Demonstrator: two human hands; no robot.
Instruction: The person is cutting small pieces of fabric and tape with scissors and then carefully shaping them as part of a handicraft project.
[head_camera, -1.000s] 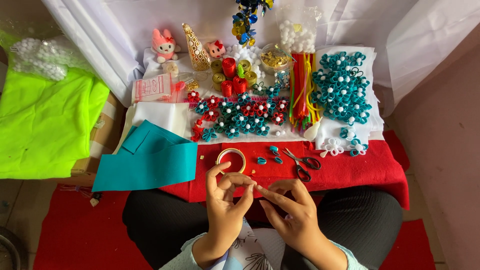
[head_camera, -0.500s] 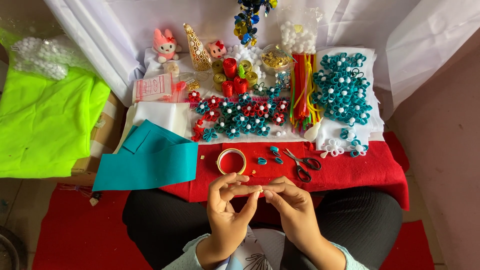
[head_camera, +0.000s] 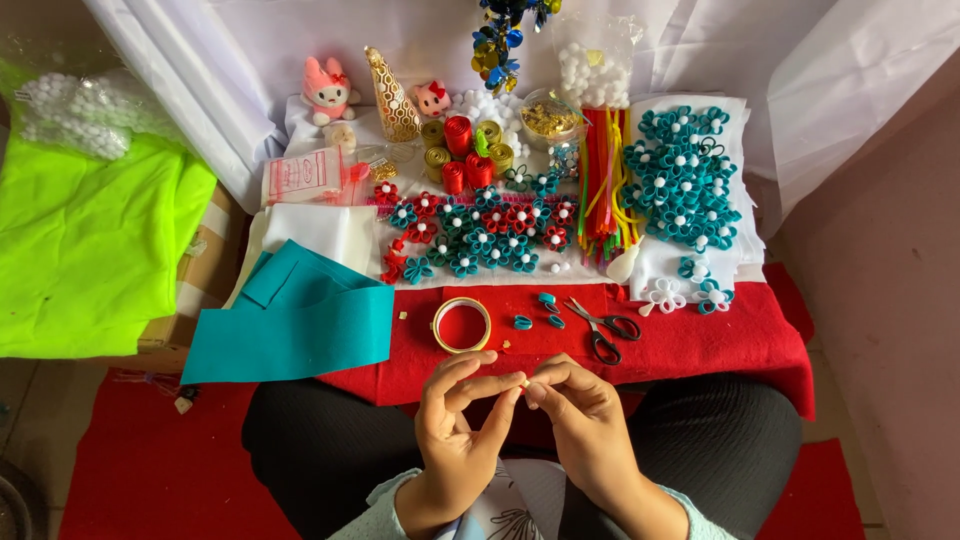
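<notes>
Barely visible: tiny pale piece (head_camera: 524, 383) pinched between left hand (head_camera: 462, 420) and right hand (head_camera: 580, 412) fingers; mostly hidden.

The tiny pale piece (head_camera: 523, 382) pinched between both hands' fingertips is too small to identify, and the blue-gold ornament (head_camera: 503, 35) is cut off at the frame's top edge.

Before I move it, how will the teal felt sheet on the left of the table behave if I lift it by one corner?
The teal felt sheet will probably flop and drape: it is thin, and already folded into layers. It looks light for its size. Its left part hangs past the red table cover, so a push could slide it off.
</notes>
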